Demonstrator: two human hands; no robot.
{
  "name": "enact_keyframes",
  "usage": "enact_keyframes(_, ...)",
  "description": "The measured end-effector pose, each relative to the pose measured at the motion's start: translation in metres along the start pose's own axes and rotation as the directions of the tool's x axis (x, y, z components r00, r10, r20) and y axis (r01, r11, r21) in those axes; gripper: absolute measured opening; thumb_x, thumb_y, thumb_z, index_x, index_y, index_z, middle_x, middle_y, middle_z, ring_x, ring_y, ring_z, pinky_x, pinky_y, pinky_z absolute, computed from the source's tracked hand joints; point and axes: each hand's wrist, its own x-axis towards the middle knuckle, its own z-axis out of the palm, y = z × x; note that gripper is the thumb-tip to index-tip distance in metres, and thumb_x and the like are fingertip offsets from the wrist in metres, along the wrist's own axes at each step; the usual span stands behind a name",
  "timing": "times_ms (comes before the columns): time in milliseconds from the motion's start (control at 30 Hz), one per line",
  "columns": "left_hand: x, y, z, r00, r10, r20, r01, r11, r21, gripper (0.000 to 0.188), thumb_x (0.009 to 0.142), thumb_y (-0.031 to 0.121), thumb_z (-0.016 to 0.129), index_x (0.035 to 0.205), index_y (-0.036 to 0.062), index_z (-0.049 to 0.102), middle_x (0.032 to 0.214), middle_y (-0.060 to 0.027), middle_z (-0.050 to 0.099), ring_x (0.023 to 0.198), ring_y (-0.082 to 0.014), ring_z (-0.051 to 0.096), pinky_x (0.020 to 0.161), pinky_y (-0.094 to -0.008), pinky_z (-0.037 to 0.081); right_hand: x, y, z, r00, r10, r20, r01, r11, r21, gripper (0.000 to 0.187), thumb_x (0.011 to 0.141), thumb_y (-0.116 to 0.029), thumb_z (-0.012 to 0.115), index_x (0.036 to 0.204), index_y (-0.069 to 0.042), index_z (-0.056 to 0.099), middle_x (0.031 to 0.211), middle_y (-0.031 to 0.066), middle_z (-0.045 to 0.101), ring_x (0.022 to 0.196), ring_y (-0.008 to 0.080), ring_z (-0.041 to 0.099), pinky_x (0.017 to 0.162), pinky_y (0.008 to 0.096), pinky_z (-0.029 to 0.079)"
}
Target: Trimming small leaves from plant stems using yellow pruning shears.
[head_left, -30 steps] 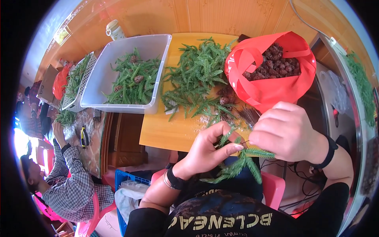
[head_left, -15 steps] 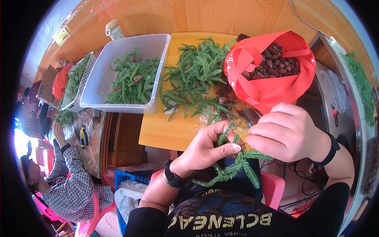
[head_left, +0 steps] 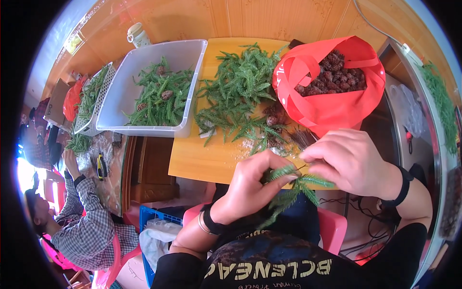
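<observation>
My left hand (head_left: pixel 255 180) is closed round a green artificial pine sprig (head_left: pixel 284 202), whose needled branches hang down past the thumb in front of my lap. Close beside it, my right hand (head_left: pixel 346 161) is pinched at a thin dark wire (head_left: pixel 303 167) that runs across to the sprig. Just beyond my hands, a bundle of dark wire stems (head_left: pixel 302 138) lies on the yellow table (head_left: pixel 192 161). Brown pine cones (head_left: pixel 275 115) rest beside a heap of green sprigs (head_left: pixel 245 79).
A red bag (head_left: pixel 332 108) full of small pine cones stands at the back right. Left of the heap is a clear plastic bin (head_left: pixel 115 89) holding finished-looking sprigs with cones. Another person (head_left: pixel 89 231) in a checked shirt works at far left, near yellow-handled pliers (head_left: pixel 101 167).
The sprig has turned in my left hand, its branches now pointing more downward. My right hand's fingers have opened out slightly and a thin wire shows between the hands.
</observation>
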Motion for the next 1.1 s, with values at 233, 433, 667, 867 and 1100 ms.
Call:
enact_keyframes(233,0.001,-0.003,-0.004,0.966,-0.177,0.187,0.246,0.849,-0.468,0.018,0.082,0.004,0.064,0.084,0.0052,0.046,0.086,-0.0067,0.06,0.08,-0.0116,0.057,0.069,-0.0255,0.046,0.001,-0.002,-0.006,0.919,-0.393,-0.027,0.364,0.873,-0.324,0.016,0.067,-0.013,0.066,0.081,-0.008,0.062,0.077,0.0012,0.061,0.063,0.0154,0.059,0.053,0.0268,0.044)
enact_keyframes(433,0.002,-0.001,-0.002,0.969,-0.199,0.144,0.231,0.938,-0.257,0.018,0.079,0.005,0.068,0.082,0.0045,0.05,0.085,-0.0073,0.062,0.077,-0.0136,0.059,0.068,-0.0258,0.047,-0.002,-0.004,-0.009,0.947,-0.319,0.043,0.314,0.882,-0.353,0.013,0.065,-0.013,0.065,0.076,-0.009,0.062,0.072,-0.0003,0.061,0.062,0.0148,0.059,0.053,0.026,0.043)
enact_keyframes(667,0.008,0.0,0.008,0.929,0.36,0.087,-0.361,0.828,0.428,0.02,0.07,-0.006,0.067,0.079,0.0023,0.052,0.085,-0.0113,0.066,0.074,-0.0241,0.064,0.065,-0.0298,0.049,-0.009,0.0,-0.007,0.986,0.104,0.13,-0.087,0.988,-0.13,0.025,0.066,-0.008,0.071,0.088,-0.004,0.059,0.074,0.0038,0.063,0.065,0.0195,0.061,0.059,0.0305,0.047)
enact_keyframes(867,-0.002,-0.012,0.004,1.0,-0.02,0.021,0.02,1.0,-0.008,0.02,0.079,-0.001,0.065,0.08,0.0042,0.045,0.086,-0.0113,0.066,0.076,-0.0156,0.062,0.068,-0.0276,0.048,-0.044,0.044,0.013,0.837,0.531,0.134,-0.518,0.69,0.505,0.031,0.078,-0.008,0.065,0.106,-0.002,0.053,0.086,0.0079,0.065,0.078,0.0137,0.063,0.07,0.0267,0.047)
enact_keyframes(1100,0.006,-0.017,0.006,0.984,-0.165,0.071,0.18,0.896,-0.406,0.024,0.083,0.007,0.064,0.081,0.0072,0.041,0.086,-0.0129,0.065,0.079,-0.0128,0.059,0.069,-0.0255,0.046,-0.139,0.102,0.091,0.845,0.525,-0.104,-0.535,0.831,-0.155,0.042,0.061,-0.017,0.075,0.093,-0.005,0.05,0.1,0.0117,0.05,0.092,0.0318,0.051,0.079,0.0381,0.043)
